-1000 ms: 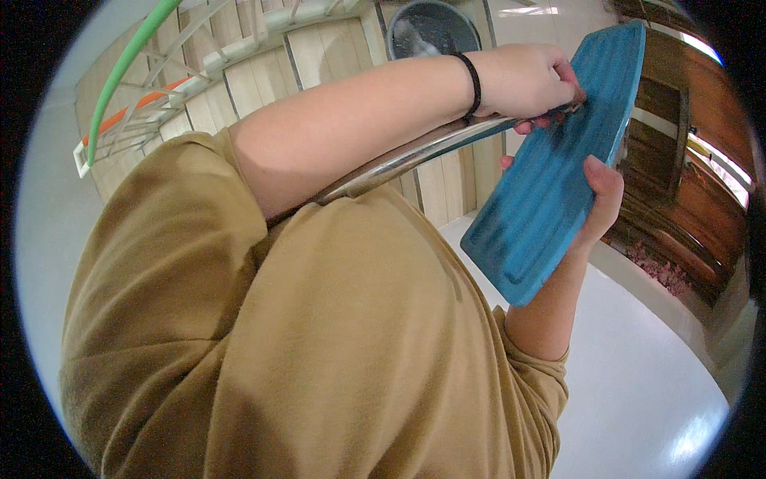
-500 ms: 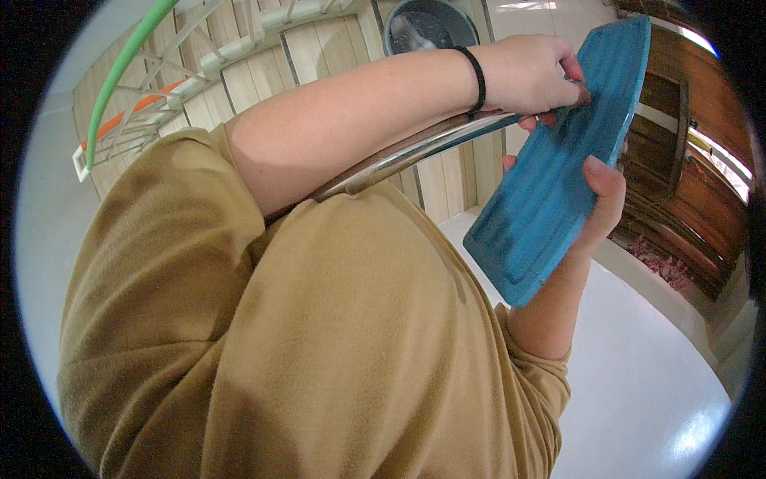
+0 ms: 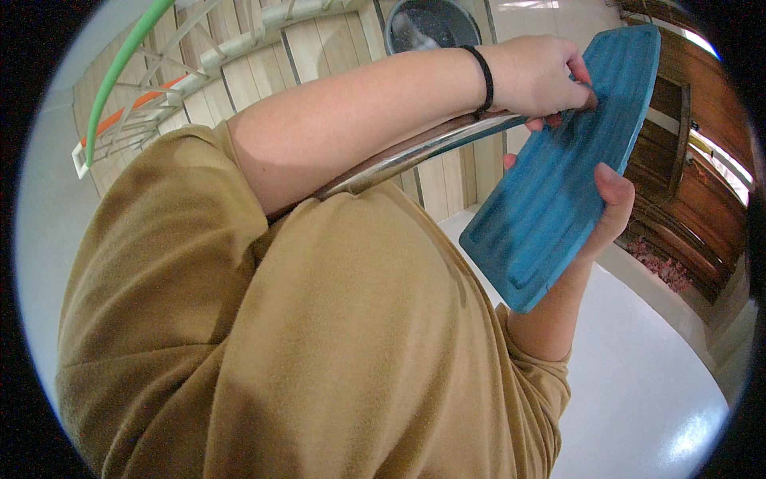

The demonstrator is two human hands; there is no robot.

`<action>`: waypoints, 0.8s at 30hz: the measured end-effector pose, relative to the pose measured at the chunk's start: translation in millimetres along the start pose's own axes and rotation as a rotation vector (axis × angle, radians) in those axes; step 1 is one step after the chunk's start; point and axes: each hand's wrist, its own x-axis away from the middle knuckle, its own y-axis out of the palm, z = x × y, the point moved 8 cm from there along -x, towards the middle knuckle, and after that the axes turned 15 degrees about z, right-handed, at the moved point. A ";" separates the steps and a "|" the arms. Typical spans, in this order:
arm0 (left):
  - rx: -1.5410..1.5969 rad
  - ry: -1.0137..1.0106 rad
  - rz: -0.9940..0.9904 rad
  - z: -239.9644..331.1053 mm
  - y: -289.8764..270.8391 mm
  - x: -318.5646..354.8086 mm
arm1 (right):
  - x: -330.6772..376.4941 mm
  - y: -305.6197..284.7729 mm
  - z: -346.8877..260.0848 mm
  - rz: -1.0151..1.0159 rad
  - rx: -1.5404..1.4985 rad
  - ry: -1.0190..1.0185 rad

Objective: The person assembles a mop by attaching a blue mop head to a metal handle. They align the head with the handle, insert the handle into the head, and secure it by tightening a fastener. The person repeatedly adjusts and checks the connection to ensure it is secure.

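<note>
A flat mop head [image 3: 550,184], a blue ridged board with its long face toward me, is tilted up at the right. My right hand [image 3: 614,203] grips it from behind: the thumb lies over its right edge, and a fingertip shows at its left edge. At the upper left side of the board, my left hand [image 3: 546,76] is closed, its fingertips curled and pressed together against the blue face. What is between them, if anything, is hidden. A shiny metal pole [image 3: 407,156] runs under my left forearm to behind the board.
A dark round bucket [image 3: 431,24] with wet-looking contents stands at the top. A white rack [image 3: 215,60] with a green rail [image 3: 120,72] is at the upper left. Brown wooden furniture [image 3: 706,120] lines the right side. Below it spreads a glossy white surface [image 3: 638,367].
The mop head has shifted slightly to the right and turned a little, with both hands moving along with it. My left fingertips stay at nearly the same place on the board.
</note>
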 end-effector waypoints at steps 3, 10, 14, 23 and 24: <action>0.002 -0.026 0.006 -1.1 -0.4 0.7 | -2.1 -5.3 3.1 0.037 -0.013 -0.002; 0.025 0.010 0.056 -5.1 -3.5 -4.0 | 2.7 -9.6 11.3 0.175 0.015 -0.016; -0.081 0.089 0.131 0.8 -10.7 -4.1 | 0.2 -11.6 14.6 0.230 0.018 -0.009; -0.224 0.101 0.156 5.3 -16.6 -1.9 | -1.9 -10.4 20.9 0.277 0.090 -0.025; -0.197 0.030 0.117 3.0 -15.0 -1.1 | -2.1 -9.9 23.4 0.271 0.082 -0.002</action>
